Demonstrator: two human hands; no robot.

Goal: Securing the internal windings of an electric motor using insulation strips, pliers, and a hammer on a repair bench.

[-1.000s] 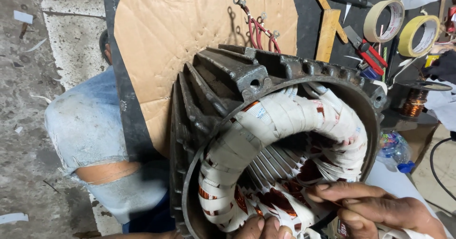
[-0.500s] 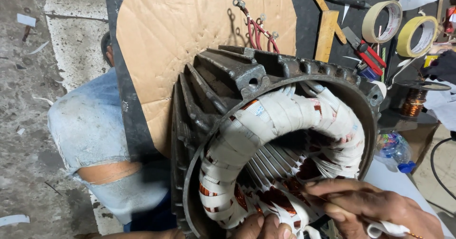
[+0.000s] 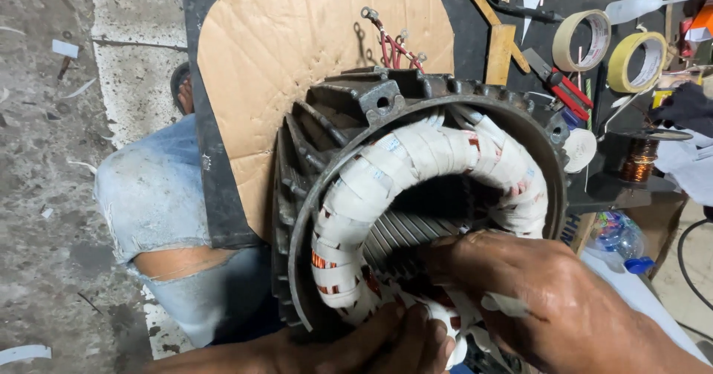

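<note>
Head view: a cardboard sheet point(image 3: 297, 69) lies on the dark bench point(image 3: 208, 158), reaching toward its far edge, with red leads point(image 3: 390, 47) on top. Toward the far right corner sit two tape rolls point(image 3: 583, 40), red-handled pliers point(image 3: 564, 92), a wooden strip point(image 3: 499, 53) and a copper wire spool point(image 3: 639, 160). A denim-clad knee point(image 3: 160, 196) shows past the bench's left edge. The stator point(image 3: 423, 196) stands on its side at the near edge, its bore facing the camera, its white-taped winding point(image 3: 386, 166) ringing the bore. The right hand point(image 3: 549, 300) covers the winding's lower right, fingers curled and pinching a white tape strip point(image 3: 505, 303). The left hand point(image 3: 386, 340) presses together against the winding's bottom, fingertips touching it.
</note>
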